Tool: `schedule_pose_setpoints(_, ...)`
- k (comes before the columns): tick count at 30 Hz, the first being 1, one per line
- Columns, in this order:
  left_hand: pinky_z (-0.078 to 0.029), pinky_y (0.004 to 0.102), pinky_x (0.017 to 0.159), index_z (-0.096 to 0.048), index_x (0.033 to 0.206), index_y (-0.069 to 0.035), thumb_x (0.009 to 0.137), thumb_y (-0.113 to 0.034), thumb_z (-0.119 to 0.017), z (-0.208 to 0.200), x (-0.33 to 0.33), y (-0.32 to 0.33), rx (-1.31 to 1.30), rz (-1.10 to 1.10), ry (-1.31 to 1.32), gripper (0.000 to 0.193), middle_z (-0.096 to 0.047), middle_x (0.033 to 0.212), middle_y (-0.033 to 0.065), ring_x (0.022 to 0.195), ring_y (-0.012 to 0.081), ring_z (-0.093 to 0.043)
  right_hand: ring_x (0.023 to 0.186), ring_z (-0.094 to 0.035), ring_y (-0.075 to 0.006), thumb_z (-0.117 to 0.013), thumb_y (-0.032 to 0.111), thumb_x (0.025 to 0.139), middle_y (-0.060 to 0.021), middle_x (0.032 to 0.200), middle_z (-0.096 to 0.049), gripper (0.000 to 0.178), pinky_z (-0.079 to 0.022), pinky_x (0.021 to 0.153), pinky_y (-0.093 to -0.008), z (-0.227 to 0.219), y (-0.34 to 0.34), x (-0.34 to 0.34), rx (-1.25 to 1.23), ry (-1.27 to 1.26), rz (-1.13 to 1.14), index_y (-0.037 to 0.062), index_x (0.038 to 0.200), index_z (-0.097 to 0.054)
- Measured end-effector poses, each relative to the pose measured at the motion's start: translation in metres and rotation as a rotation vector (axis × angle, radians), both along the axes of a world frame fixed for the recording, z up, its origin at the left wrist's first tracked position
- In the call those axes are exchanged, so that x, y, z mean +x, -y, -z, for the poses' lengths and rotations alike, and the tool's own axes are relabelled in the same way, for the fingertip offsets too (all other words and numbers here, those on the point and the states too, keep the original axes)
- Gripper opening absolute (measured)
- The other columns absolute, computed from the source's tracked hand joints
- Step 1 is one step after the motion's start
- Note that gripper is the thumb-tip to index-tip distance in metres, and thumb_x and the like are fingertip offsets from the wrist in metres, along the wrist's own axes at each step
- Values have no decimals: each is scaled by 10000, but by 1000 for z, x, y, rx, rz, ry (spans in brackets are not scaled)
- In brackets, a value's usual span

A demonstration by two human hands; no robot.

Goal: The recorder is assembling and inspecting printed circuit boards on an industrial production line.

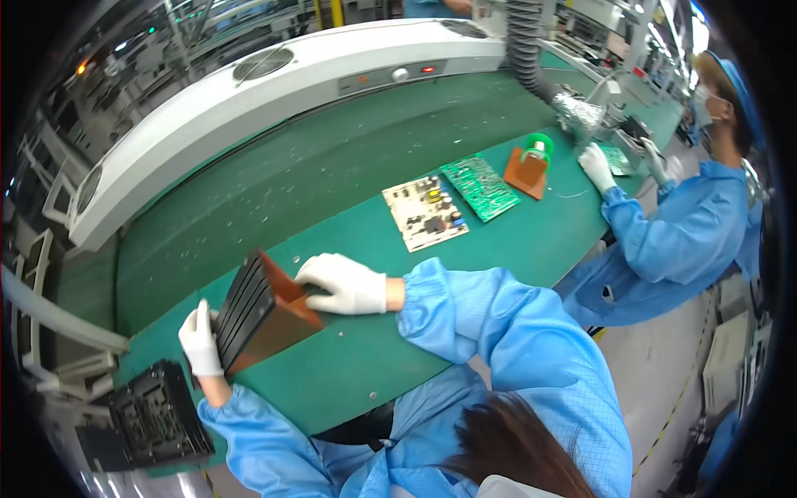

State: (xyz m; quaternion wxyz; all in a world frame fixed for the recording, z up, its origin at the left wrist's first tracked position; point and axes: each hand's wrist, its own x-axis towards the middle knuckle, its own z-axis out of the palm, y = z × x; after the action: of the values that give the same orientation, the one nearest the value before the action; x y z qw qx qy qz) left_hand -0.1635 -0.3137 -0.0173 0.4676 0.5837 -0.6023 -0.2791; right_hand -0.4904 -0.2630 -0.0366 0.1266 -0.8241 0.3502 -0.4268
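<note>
A slotted black-and-brown rack-like piece (264, 319) stands tilted on the green bench, its ribbed black side toward my left and brown panels toward my right. My left hand (199, 340), in a white glove, grips its left edge, with part of the fingers hidden behind it. At the opposite side my right hand (347, 285), also gloved, has thumb and fingers bent around the edge of a brown panel. To the right lie a pale circuit board with components (425, 214) and a green circuit board (480, 187), both apart from my hands.
A black frame (159, 415) lies at the bench's left end. Farther right are a brown stand with a green reel (528, 170) and a co-worker (681, 216) handling a small green board. A long white blower housing (274, 91) spans the back; a grey hose (525, 50) hangs nearby.
</note>
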Motion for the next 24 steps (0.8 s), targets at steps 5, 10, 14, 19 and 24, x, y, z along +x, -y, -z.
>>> schedule_pose_setpoints(5,-271,247,497,-648,703,-6,978,-349,-617,3,-2,7,3,19,-36,441,-521,594,-25,526,52,-380,944,-586,-348,-684,248,818,-139,989,-610,298,-474,861,-432,0,1,0,47,-3,32,66,1046,-629)
schedule_pose_setpoints(10,-289,237,524,-640,701,-25,982,-362,-618,11,13,13,18,-13,18,439,-524,617,-28,560,50,-397,973,-586,-327,-680,258,820,-124,985,-609,295,-465,888,-416,-1,0,5,92,-12,35,75,1046,-630)
schedule_pose_setpoints(14,-279,235,517,-625,700,-32,988,-370,-613,6,6,13,24,-2,12,444,-487,604,-45,550,44,-377,1001,-571,-308,-678,231,829,-92,1058,-606,318,-456,896,-408,-1,-1,0,118,-53,45,68,1090,-599)
schedule_pose_setpoints(19,-246,239,506,-611,728,-22,1004,-371,-591,10,19,12,33,26,44,446,-443,609,-60,557,39,-357,971,-567,-305,-675,229,819,-101,1007,-598,276,-469,867,-412,-5,1,5,126,-53,11,63,1033,-622)
schedule_pose_setpoints(24,-248,238,495,-610,733,-31,1014,-360,-578,11,16,11,-9,35,20,434,-454,613,-64,539,38,-351,975,-569,-305,-681,235,812,-103,1001,-596,286,-472,869,-410,-4,-1,3,150,-44,32,64,1035,-628)
